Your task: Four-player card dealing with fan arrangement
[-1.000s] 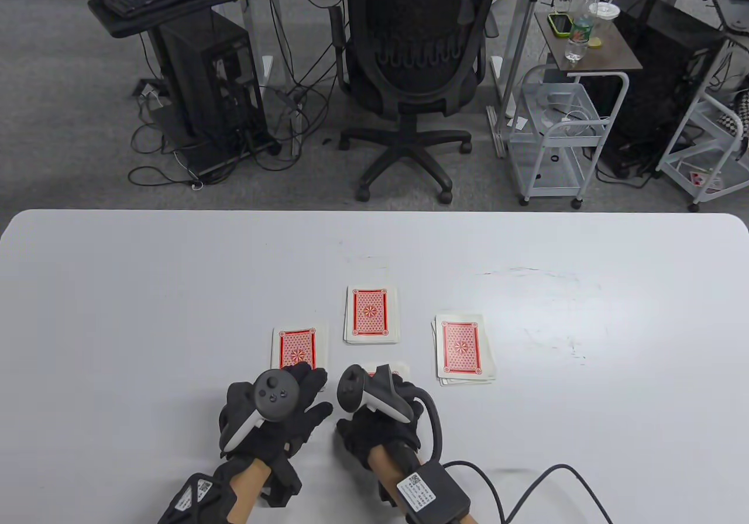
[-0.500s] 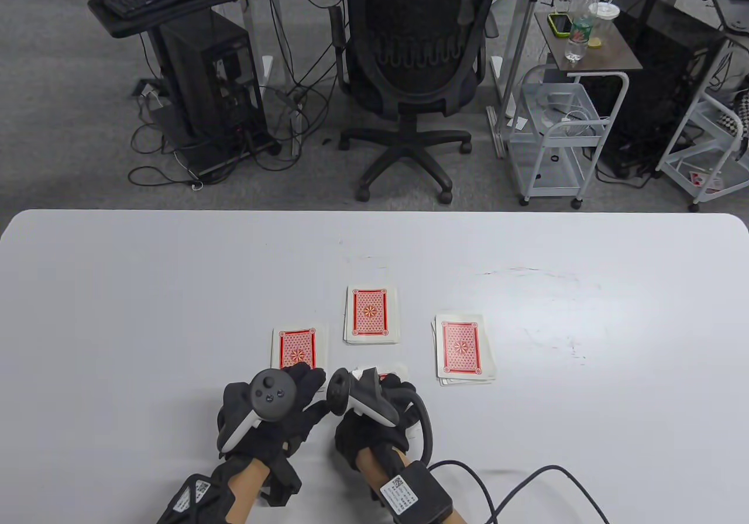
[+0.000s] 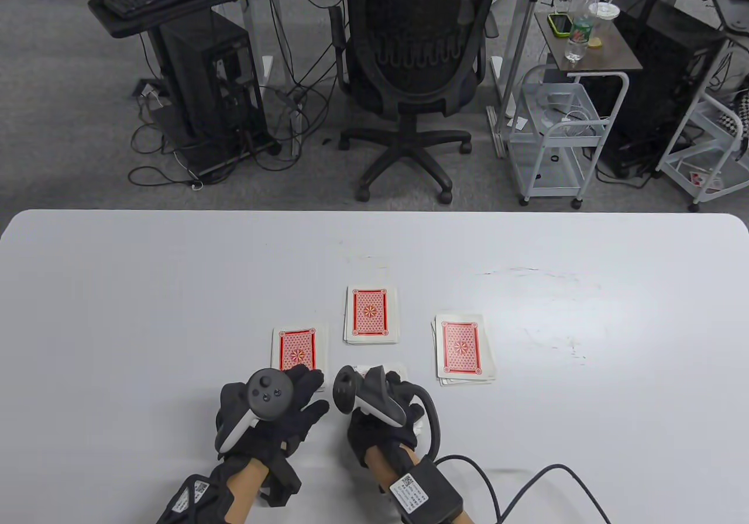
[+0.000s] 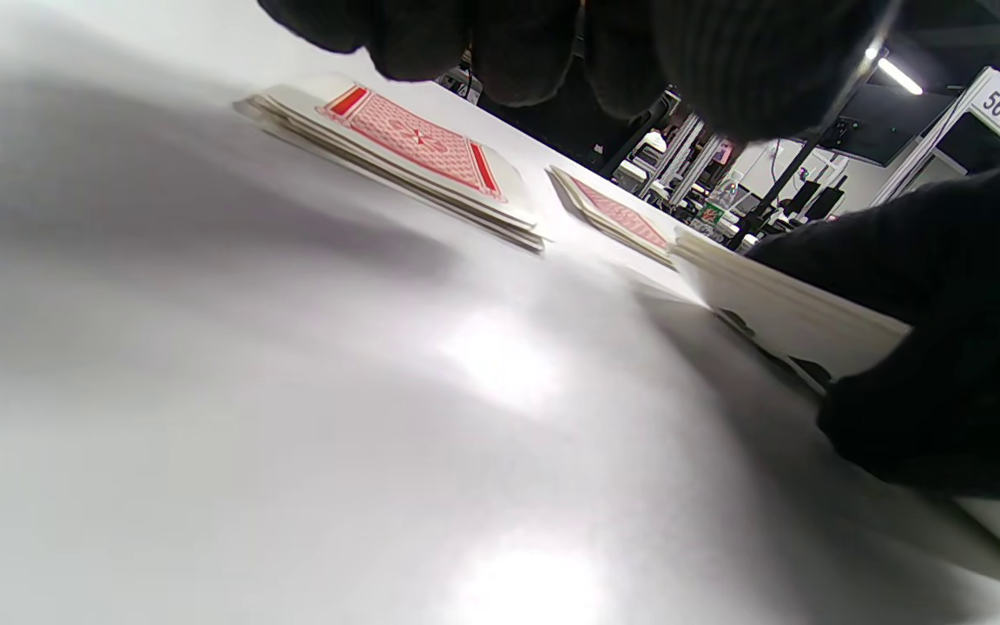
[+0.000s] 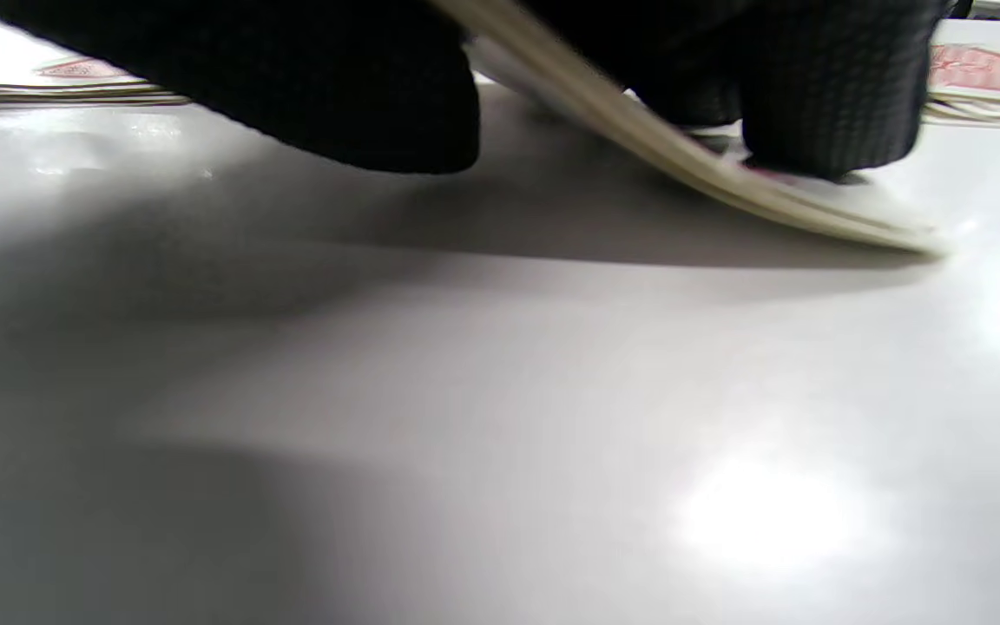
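Four red-backed card stacks on the white table [image 3: 117, 290], all face down. Far stack [image 3: 371, 315] at 12 o'clock of the group, squared. Right stack [image 3: 463, 348] at 3 o'clock, edges slightly splayed. Left stack [image 3: 298, 347] at 9 o'clock, near edge under a glove. Near stack [image 5: 691, 165] at 6 o'clock, mostly hidden, tilted with one edge lifted off the table.

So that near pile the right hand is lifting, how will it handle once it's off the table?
The near pile is thin and tilted, one edge on the table, under the right hand: probably light. Its edges look stepped, so cards may slide apart. Likely to flex.
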The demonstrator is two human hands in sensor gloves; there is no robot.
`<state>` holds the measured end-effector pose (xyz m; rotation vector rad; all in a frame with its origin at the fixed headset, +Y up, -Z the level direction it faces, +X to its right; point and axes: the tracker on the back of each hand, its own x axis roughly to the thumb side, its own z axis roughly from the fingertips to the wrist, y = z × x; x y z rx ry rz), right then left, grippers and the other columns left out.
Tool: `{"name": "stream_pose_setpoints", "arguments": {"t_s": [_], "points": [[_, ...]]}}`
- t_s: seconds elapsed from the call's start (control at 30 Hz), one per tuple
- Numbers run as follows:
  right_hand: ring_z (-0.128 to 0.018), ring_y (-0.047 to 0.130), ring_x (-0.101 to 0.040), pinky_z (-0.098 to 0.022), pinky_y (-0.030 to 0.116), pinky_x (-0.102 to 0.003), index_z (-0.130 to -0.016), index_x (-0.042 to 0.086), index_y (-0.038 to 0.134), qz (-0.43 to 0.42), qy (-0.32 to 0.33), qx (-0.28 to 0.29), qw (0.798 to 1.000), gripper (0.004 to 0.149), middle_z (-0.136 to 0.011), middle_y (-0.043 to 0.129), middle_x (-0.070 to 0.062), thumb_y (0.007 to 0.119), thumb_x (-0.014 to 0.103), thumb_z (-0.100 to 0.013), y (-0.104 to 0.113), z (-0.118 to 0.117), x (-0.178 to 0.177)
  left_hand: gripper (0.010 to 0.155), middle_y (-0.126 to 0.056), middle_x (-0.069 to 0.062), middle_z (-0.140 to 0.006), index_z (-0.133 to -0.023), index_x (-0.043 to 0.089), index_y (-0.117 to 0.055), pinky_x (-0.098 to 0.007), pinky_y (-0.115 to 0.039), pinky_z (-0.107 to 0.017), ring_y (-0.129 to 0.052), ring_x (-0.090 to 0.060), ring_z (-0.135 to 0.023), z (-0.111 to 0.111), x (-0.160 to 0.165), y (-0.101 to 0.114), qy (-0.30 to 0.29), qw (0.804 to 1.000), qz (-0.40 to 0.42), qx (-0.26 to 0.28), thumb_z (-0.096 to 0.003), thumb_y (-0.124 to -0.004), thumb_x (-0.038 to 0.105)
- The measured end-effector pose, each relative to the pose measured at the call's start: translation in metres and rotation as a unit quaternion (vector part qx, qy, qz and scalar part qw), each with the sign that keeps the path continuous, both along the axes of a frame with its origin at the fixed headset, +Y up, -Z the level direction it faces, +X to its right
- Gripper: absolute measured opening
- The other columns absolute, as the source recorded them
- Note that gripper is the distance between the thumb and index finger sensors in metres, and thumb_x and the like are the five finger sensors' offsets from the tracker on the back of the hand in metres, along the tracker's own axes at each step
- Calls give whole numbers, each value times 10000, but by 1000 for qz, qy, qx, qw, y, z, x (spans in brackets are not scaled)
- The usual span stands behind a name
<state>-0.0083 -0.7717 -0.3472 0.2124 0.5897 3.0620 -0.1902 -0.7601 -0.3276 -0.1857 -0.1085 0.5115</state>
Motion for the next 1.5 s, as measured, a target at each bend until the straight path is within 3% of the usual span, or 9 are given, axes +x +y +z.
{"name": "stream_pose_setpoints", "arguments": {"t_s": [0.3, 0.5, 0.63, 0.77, 0.87, 0.97, 1.2, 1.33, 1.5], "points": [[-939, 545, -643, -599, 592, -696, -1089, -3, 307, -77, 48, 28, 995, 702, -1033, 382, -347, 705, 14, -511, 24, 1, 21, 616, -582, 29, -1149, -1052, 360, -571, -502, -569, -765, -609, -358, -1069, -3, -10, 2, 12, 995, 96, -15, -490, -757, 530], [-958, 528, -620, -620, 560, -678, -1087, 9, 318, -113, 113, 146, 976, 696, -1039, 384, -330, 703, 12, -507, 59, 11, 13, 647, -586, -1, -1143, -1069, 333, -532, -509, -595, -738, -634, -377, -1046, -2, -20, 3, 24, 964, 261, -31, -494, -741, 544], [-966, 511, -612, -628, 539, -672, -1085, 15, 323, -140, 172, 251, 942, 693, -1042, 382, -321, 702, 19, -505, 79, 27, -5, 747, -511, -62, -1163, -1105, 295, -417, -524, -595, -728, -618, -408, -1043, 0, -20, -3, 13, 899, 434, -63, -488, -719, 589], [-969, 509, -605, -633, 534, -667, -1083, 16, 321, -135, 215, 295, 921, 691, -1043, 383, -314, 699, 24, -504, 83, 43, -28, 860, -369, -112, -1186, -1125, 262, -245, -539, -571, -741, -571, -436, -1062, 2, -9, -13, -31, 794, 596, -116, -484, -677, 638], [-968, 515, -604, -633, 537, -665, -1081, 15, 324, -137, 237, 303, 913, 689, -1042, 386, -314, 699, 25, -503, 80, 50, -40, 912, -330, -151, -1183, -1122, 229, -156, -538, -591, -741, -594, -440, -1061, 3, 1, -20, -58, 747, 646, -150, -478, -632, 667], [-967, 512, -607, -634, 536, -666, -1078, 0, 310, -156, 238, 281, 917, 693, -1039, 380, -321, 696, 30, -504, 75, 51, -41, 931, -366, -172, -1175, -1118, 189, -121, -539, -621, -732, -636, -444, -1049, 5, 6, -24, -69, 722, 666, -171, -474, -573, 687], [-983, 330, -638, -645, 391, -693, -1074, -26, 185, -269, 253, 175, 913, 795, -1043, 252, -345, 746, 160, -542, 66, 38, -24, 781, -517, -158, -1131, -1117, 155, -217, -514, -719, -695, -771, -422, -979, 6, 5, -33, -31, 722, 667, -179, -535, -514, 584], [-981, 181, -625, -640, 272, -690, -1077, -15, 114, -345, 267, 91, 895, 904, -1052, 163, -337, 776, 339, -572, 61, 29, -12, 661, -620, -130, -1091, -1109, 165, -335, -498, -784, -649, -857, -405, -916, 5, -1, -33, 10, 752, 636, -173, -576, -534, 502], [-987, 208, -600, -638, 287, -678, -1094, 4, 172, -497, 203, 46, 842, 847, -1065, 209, -320, 743, 377, -591, 57, 17, 13, 593, -680, -99, -1064, -1089, 186, -424, -490, -820, -611, -906, -393, -871, 0, -3, -25, 26, 796, 585, -152, -590, -585, 464]]}}
